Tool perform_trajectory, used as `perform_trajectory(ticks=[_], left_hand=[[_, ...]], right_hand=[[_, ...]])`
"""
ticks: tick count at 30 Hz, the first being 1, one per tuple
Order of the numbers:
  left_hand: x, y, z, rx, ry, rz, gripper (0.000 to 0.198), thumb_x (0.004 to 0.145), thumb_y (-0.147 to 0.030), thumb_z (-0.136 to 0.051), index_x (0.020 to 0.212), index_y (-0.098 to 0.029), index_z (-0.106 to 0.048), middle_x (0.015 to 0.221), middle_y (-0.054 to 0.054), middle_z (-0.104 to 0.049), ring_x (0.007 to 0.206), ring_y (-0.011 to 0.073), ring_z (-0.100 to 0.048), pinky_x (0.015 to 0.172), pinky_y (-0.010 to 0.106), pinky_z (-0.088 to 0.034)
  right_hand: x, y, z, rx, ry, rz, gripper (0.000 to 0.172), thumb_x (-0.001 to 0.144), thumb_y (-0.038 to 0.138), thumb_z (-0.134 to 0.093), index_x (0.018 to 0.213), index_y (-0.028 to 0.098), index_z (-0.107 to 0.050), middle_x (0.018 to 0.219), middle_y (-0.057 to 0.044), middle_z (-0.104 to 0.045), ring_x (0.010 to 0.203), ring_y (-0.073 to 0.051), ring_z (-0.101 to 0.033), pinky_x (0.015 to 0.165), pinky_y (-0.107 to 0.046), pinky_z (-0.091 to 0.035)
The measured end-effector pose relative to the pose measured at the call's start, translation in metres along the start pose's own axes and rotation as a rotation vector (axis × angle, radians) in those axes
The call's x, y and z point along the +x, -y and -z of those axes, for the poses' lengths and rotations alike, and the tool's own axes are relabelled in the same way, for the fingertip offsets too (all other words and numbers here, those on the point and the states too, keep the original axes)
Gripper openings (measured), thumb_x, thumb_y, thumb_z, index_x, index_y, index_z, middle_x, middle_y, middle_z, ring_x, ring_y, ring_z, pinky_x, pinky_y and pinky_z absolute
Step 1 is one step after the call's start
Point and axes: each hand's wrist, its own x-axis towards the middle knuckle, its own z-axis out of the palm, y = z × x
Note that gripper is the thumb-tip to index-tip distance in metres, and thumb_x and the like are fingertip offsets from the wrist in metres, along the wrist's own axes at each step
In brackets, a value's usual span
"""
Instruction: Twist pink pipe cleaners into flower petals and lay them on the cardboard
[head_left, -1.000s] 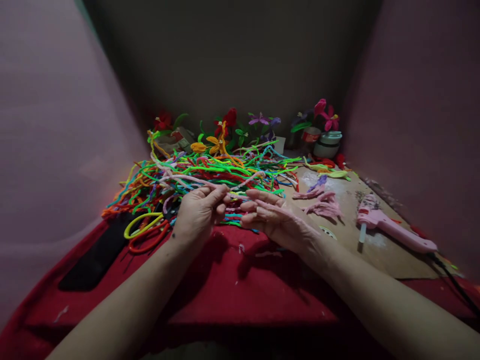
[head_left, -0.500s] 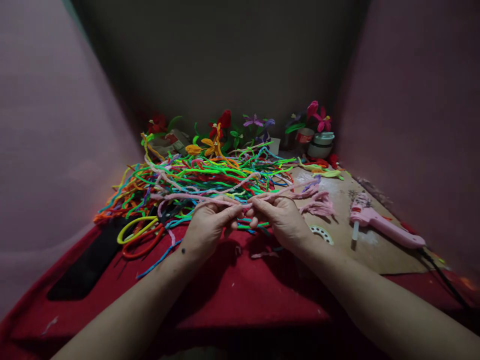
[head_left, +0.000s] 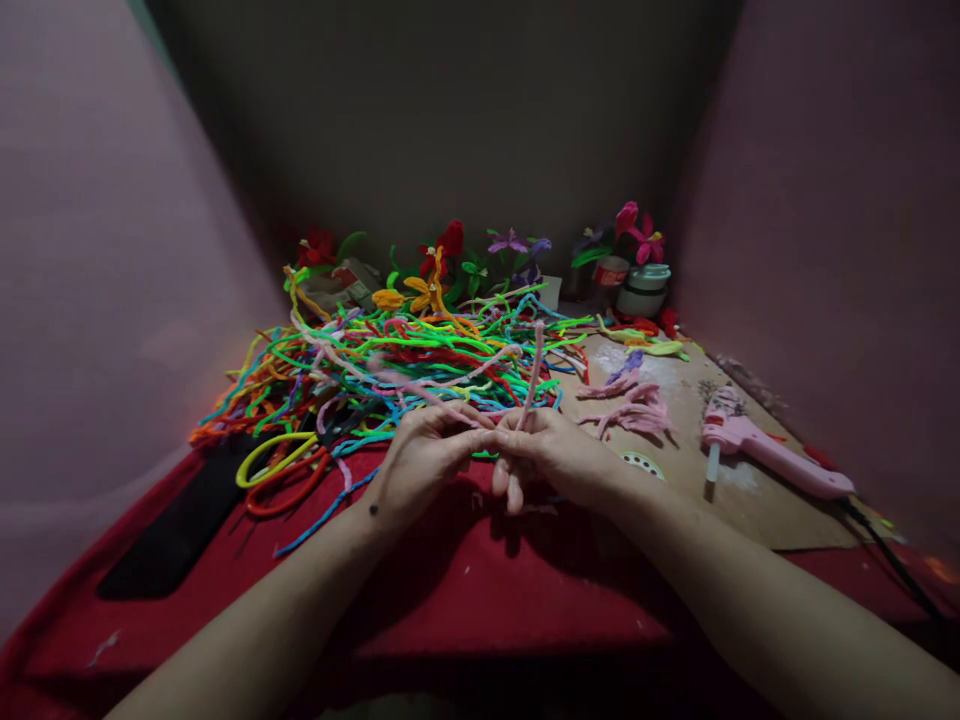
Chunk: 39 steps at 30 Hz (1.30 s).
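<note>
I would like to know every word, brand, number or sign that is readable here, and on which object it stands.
No text is readable.
Red-labelled container at back right: label too small and blurred.
Packaging at back left: reddish marking, too blurred.
Held pink strip: no text visible.

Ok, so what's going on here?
A person's left hand and right hand are close together at the thumbs, with pink pipe cleaner pinched in both; one end sticks up. They're above a red cloth, in front of a tangled heap of coloured pipe cleaners. A pink glue gun lies on cardboard to the right.
</note>
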Motion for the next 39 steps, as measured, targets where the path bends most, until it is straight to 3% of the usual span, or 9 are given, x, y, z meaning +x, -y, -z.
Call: perform_trajectory(ticks=[7,11,15,22,27,32,39], left_hand=[[0.002,0.003,0.002,-0.094,0.156,0.08,0.023,0.07,-0.026,-0.066,0.09,-0.015,-0.067,0.074,0.0,-0.065,0.061,0.0089,-0.054,0.057,0.018,-0.041],[0.001,0.005,0.0,-0.109,0.227,0.132,0.028,0.073,-0.03,-0.064,0.098,-0.016,-0.066,0.087,0.003,-0.067,0.073,0.0128,-0.058,0.066,0.021,-0.045],[0.001,0.006,-0.002,-0.095,0.262,0.136,0.023,0.071,-0.029,-0.066,0.088,-0.015,-0.069,0.082,0.003,-0.066,0.07,0.0118,-0.057,0.064,0.019,-0.045],[0.002,0.013,-0.006,-0.292,0.174,0.19,0.018,0.068,-0.025,-0.069,0.082,-0.014,-0.067,0.071,0.001,-0.063,0.056,0.0081,-0.054,0.05,0.017,-0.043],[0.007,0.008,0.0,-0.399,0.027,0.17,0.015,0.066,-0.024,-0.07,0.073,-0.014,-0.063,0.055,-0.003,-0.055,0.043,0.003,-0.045,0.042,0.013,-0.037],[0.008,0.006,0.005,-0.471,-0.011,0.173,0.017,0.063,-0.022,-0.072,0.073,-0.015,-0.06,0.06,-0.003,-0.056,0.049,0.006,-0.051,0.051,0.019,-0.047],[0.004,0.005,0.002,-0.414,-0.049,0.101,0.015,0.068,-0.026,-0.068,0.07,-0.015,-0.06,0.053,-0.005,-0.05,0.043,0.003,-0.04,0.045,0.015,-0.039]], right_hand=[[0.001,-0.005,0.002,0.01,0.18,-0.11,0.02,0.07,0.021,-0.045,0.062,0.007,-0.056,0.047,-0.008,-0.062,0.032,-0.012,-0.053,0.029,-0.017,-0.024],[0.0,-0.005,0.002,0.086,0.229,-0.182,0.016,0.064,0.015,-0.043,0.061,0.007,-0.056,0.048,-0.008,-0.062,0.034,-0.013,-0.055,0.032,-0.018,-0.031],[0.001,-0.007,0.002,0.103,0.289,-0.241,0.015,0.059,0.011,-0.041,0.055,0.007,-0.055,0.046,-0.008,-0.061,0.032,-0.014,-0.055,0.035,-0.021,-0.04],[0.001,-0.01,0.004,0.174,0.322,-0.238,0.013,0.068,0.014,-0.048,0.068,0.005,-0.058,0.051,-0.008,-0.063,0.037,-0.017,-0.059,0.039,-0.023,-0.045],[-0.002,-0.004,0.01,0.355,0.305,-0.106,0.018,0.079,0.024,-0.052,0.082,0.007,-0.058,0.07,-0.011,-0.069,0.048,-0.016,-0.064,0.045,-0.022,-0.046],[0.0,-0.009,0.01,0.559,0.359,-0.134,0.029,0.087,0.028,-0.042,0.092,0.005,-0.059,0.078,-0.013,-0.07,0.059,-0.019,-0.067,0.062,-0.031,-0.052],[-0.001,-0.006,0.0,0.548,0.173,-0.156,0.023,0.088,0.025,-0.044,0.082,0.007,-0.058,0.066,-0.01,-0.067,0.051,-0.016,-0.065,0.054,-0.027,-0.05]])
